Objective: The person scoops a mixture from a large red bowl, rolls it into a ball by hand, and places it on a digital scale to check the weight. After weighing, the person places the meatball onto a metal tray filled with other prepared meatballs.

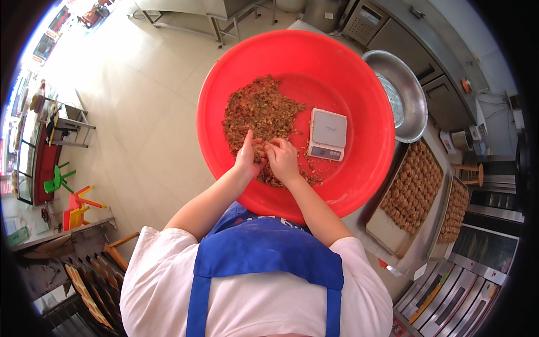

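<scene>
A wide red plastic basin [362,126] lies before me with a heap of crumbly brown nut-like mixture [261,109] on its left side. My left hand [249,158] is over the near edge of the heap, its palm turned inward and cupping a small clump of the mixture [257,156]. My right hand [281,158] is beside it, its fingertips at the clump; whether they grip any of it is hidden. To the right of both hands, a white digital kitchen scale [329,129] stands inside the basin, with nothing on its plate. Loose crumbs lie around it.
A metal bowl [414,97] sits beyond the basin's right rim. At the right are a large tray [381,227] and a narrower tray [438,250], both bearing rows of brown balls. A steel-legged table [202,8] stands at the top, with small plastic chairs [76,210] far left.
</scene>
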A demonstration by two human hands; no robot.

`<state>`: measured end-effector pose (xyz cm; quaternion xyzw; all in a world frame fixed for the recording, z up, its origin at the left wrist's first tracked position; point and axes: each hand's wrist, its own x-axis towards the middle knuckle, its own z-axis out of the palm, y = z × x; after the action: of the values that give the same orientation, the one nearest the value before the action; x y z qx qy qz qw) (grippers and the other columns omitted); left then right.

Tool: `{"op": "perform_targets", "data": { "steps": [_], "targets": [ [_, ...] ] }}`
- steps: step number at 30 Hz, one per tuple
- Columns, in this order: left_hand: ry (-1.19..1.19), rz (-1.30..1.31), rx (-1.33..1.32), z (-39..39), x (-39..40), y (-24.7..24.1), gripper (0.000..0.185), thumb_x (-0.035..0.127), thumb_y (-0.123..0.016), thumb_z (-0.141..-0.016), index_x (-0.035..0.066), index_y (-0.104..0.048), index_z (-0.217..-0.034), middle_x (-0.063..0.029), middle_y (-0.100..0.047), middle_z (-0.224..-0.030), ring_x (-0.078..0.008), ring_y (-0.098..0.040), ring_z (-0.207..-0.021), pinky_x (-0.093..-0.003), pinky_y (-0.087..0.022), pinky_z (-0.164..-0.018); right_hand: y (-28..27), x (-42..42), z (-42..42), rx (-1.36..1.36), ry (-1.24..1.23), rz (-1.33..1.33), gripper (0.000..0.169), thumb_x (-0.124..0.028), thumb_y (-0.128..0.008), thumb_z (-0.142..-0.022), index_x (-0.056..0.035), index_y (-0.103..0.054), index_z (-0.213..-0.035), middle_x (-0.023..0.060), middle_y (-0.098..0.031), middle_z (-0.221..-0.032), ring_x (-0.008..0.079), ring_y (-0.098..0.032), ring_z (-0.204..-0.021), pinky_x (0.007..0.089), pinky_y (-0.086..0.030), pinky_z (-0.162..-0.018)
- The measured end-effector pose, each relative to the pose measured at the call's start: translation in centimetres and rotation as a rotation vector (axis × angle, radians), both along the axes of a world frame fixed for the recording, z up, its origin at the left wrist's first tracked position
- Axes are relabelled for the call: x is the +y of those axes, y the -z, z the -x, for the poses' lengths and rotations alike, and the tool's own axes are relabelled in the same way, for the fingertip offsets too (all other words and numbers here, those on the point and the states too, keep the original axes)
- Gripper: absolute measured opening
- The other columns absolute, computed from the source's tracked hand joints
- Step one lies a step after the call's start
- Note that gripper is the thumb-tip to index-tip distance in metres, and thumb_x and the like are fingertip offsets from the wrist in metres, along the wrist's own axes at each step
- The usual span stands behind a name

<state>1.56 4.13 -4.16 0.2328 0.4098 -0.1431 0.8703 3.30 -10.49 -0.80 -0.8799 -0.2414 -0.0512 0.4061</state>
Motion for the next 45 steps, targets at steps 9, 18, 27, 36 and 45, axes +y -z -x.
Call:
{"op": "perform_targets", "data": {
  "steps": [9,18,27,36,45],
  "targets": [
    [0.434,0.297,-0.005,0.5,-1.6,-4.1,0.097,0.082,-0.028,-0.091,0.009,-0.031,-0.156,-0.0186,-0.043,-0.153,-0.0343,-0.04,-0.142,-0.0494,-0.026,-0.119,3.1,-3.7,-7.0,0.042,0.141,-0.086,0.03,-0.029,-0.06,-0.096,-0.0031,-0.07,-0.087,0.0176,-0.071,-0.088,0.0369,-0.067,-0.085,0.0466,-0.052,-0.073],
    [1.66,-0.988,-0.877,1.1,-6.0,-4.9,0.054,0.039,-0.051,-0.102,0.004,-0.049,-0.143,-0.0188,-0.061,-0.132,-0.0324,-0.06,-0.121,-0.0395,-0.049,-0.1,5.1,-9.5,-9.6,-0.203,0.208,0.239,0.032,-0.029,-0.057,-0.095,-0.0026,-0.068,-0.11,0.0206,-0.069,-0.107,0.0389,-0.064,-0.102,0.0477,-0.05,-0.089],
    [1.805,-1.934,-1.413,3.6,-10.6,9.3,0.043,0.021,-0.049,-0.091,0.003,-0.064,-0.127,-0.0166,-0.06,-0.135,-0.0344,-0.052,-0.129,-0.0494,-0.032,-0.113,1.0,-5.7,-0.9,0.354,-0.043,0.137,0.028,-0.031,-0.063,-0.09,-0.0079,-0.076,-0.099,0.0152,-0.073,-0.097,0.0337,-0.07,-0.091,0.046,-0.055,-0.081],
    [1.574,-1.987,-1.572,2.2,-9.3,8.3,0.04,0.019,-0.048,-0.09,0.006,-0.066,-0.124,-0.0153,-0.062,-0.131,-0.0328,-0.052,-0.128,-0.0486,-0.034,-0.113,2.0,-5.7,-1.6,0.337,-0.041,0.133,0.026,-0.029,-0.064,-0.09,-0.0077,-0.075,-0.098,0.0147,-0.073,-0.098,0.0335,-0.069,-0.093,0.0452,-0.054,-0.081],
    [2.259,-1.713,-1.043,2.8,-7.6,-5.8,0.023,0.017,-0.058,-0.088,0.008,-0.075,-0.1,-0.0108,-0.074,-0.097,-0.0317,-0.071,-0.093,-0.0452,-0.057,-0.081,1.2,-5.8,-1.8,0.374,-0.123,0.099,0.027,-0.03,-0.067,-0.087,-0.0067,-0.075,-0.1,0.0158,-0.072,-0.101,0.0344,-0.068,-0.096,0.0449,-0.053,-0.084]
  ]
}}
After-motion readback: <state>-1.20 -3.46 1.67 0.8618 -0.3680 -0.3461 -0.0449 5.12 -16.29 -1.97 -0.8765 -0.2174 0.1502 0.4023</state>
